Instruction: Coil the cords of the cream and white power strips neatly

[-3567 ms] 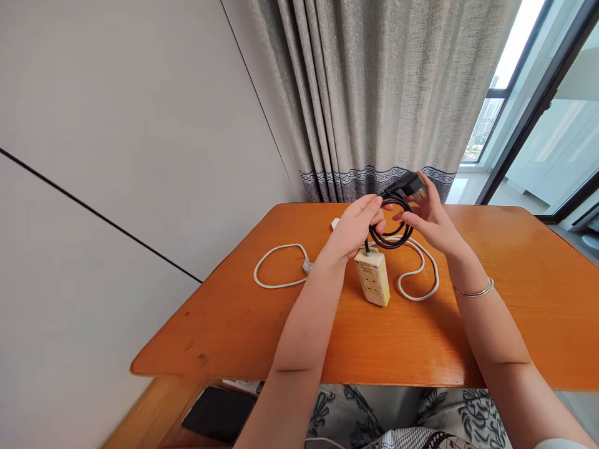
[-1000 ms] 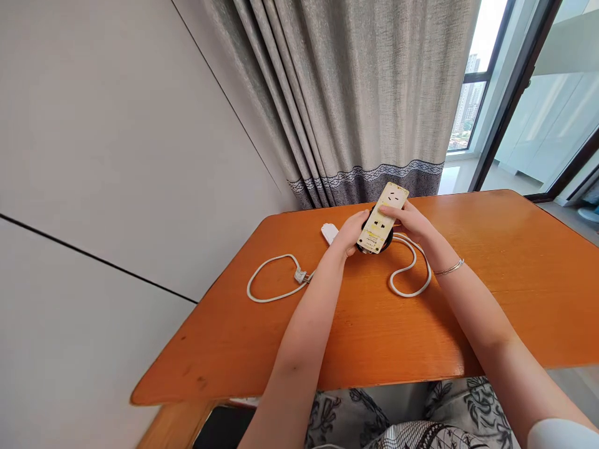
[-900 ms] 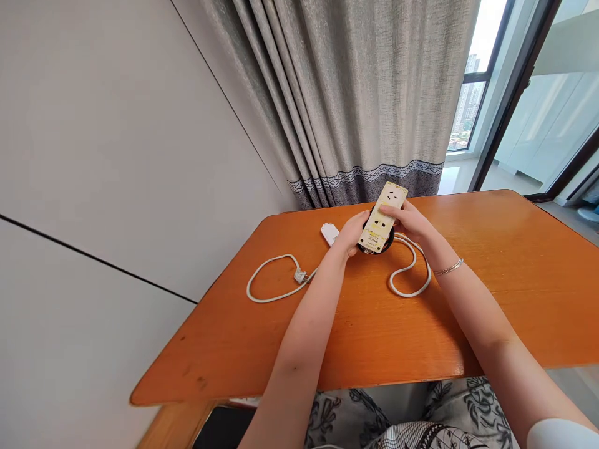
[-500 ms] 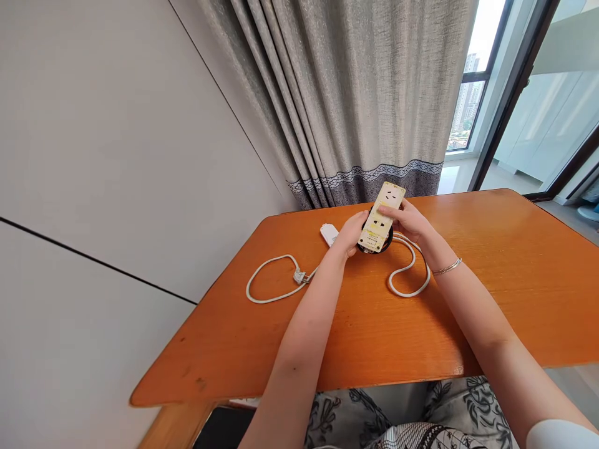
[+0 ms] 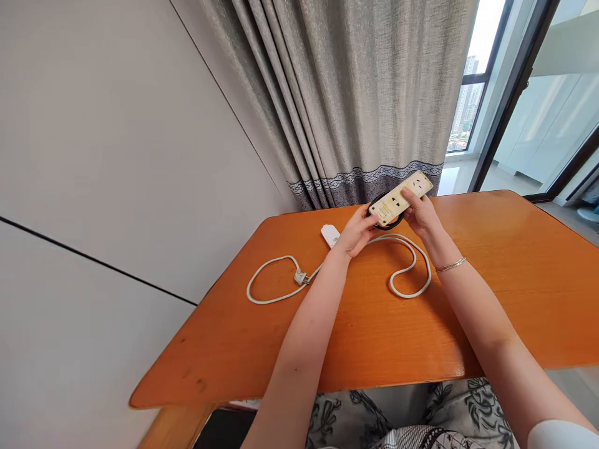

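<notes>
A yellowed white power strip (image 5: 405, 196) is held up above the table, its socket face turned toward me and its far end tilted up to the right. My right hand (image 5: 421, 214) grips its right part, thumb across the face. At its lower left end, my left hand (image 5: 358, 232) is closed around the strip and a coiled black cord (image 5: 399, 219) that loops behind it. On the table beneath lies a white cable (image 5: 410, 294) in loose curves, with a plug (image 5: 300, 277) at the left. A second white strip (image 5: 330, 235) lies partly hidden behind my left hand.
The orange wooden table (image 5: 388, 349) has rounded corners. Behind it hangs a grey curtain (image 5: 365, 93), with a pale wall panel (image 5: 103, 156) on the left. A dark-framed glass door (image 5: 528, 112) stands at the right. Below the front edge is a black object (image 5: 224, 429).
Both hands have raised the yellowed power strip slightly and turned it clockwise, so it lies flatter and further right. The cable and second strip on the table stay put.
</notes>
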### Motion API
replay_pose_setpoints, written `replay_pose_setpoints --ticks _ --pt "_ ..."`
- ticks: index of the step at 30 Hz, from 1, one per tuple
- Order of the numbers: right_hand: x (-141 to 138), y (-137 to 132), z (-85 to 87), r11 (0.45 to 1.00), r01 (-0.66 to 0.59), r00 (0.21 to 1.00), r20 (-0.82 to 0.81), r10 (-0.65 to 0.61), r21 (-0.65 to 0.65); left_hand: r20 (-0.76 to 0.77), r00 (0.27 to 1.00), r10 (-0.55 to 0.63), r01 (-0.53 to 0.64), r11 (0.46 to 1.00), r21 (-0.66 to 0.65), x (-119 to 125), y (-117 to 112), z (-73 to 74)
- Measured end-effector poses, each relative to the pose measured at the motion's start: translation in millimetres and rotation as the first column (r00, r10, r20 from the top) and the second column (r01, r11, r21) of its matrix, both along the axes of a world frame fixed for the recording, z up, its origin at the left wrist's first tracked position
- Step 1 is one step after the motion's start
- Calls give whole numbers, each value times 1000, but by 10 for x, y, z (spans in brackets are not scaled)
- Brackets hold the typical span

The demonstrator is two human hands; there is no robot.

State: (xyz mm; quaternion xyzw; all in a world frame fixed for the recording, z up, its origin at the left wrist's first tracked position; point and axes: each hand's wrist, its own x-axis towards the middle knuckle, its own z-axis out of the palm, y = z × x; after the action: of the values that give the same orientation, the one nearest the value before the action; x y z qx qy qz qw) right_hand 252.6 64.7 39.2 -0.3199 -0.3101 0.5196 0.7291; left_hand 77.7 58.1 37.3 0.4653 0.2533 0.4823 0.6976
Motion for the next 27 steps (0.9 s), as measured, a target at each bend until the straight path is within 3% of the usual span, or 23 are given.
replay_pose_setpoints --ticks 3,9,13,16,19,22,27 --pt "107 79 -40 1000 21 998 -63 -22 -17 -42 999 13 -10 998 58 84 -7 -112" --pt "205 199 -158 1000 0 999 -37 -1 -26 -62 997 43 -41 999 31 183 54 -295" --pt "474 324 -262 986 165 986 -32 -165 -14 -196 980 22 -29 999 -32 190 111 -432" --pt "903 392 -389 917 398 917 -13 -399 -35 -452 892 17 0 999 36 232 153 -591" --pt "1372 386 -559 759 645 764 63 -642 -87 -644 759 101 54 975 216 316 188 -792" --pt "1693 327 -743 701 694 719 116 -685 -164 -690 704 168 81 946 313 381 207 -985" --pt "1890 270 -1027 647 709 701 182 -689 -283 -733 613 296 159 862 482 342 206 -1154"
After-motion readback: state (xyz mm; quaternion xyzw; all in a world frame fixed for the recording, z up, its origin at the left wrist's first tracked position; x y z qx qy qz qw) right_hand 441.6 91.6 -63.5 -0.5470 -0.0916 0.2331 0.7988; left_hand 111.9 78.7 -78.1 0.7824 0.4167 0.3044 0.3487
